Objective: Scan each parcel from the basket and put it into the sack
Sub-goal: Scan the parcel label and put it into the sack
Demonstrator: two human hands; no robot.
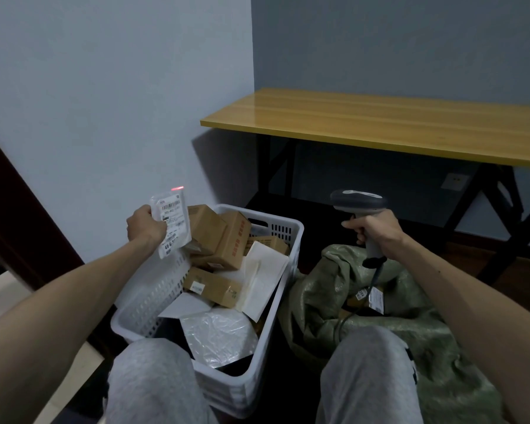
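The left hand (pixel 146 223) grips a small white labelled parcel (pixel 172 221) over the white plastic basket (pixel 283 223); the right hand (pixel 377 231) grips a grey handheld scanner (pixel 360 203) above the green woven sack (pixel 325 289). The basket is heaped, so most of the task likely remains. The red scan line (pixel 177 188) falls on the wall just above the parcel.

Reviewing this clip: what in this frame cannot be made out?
Head view only.
Label text on the white parcel: too small, partly under the left hand.
Contents of the sack: mostly hidden by its folds.
Bottom of the basket: buried under parcels.
Trigger of the scanner: covered by the right hand.
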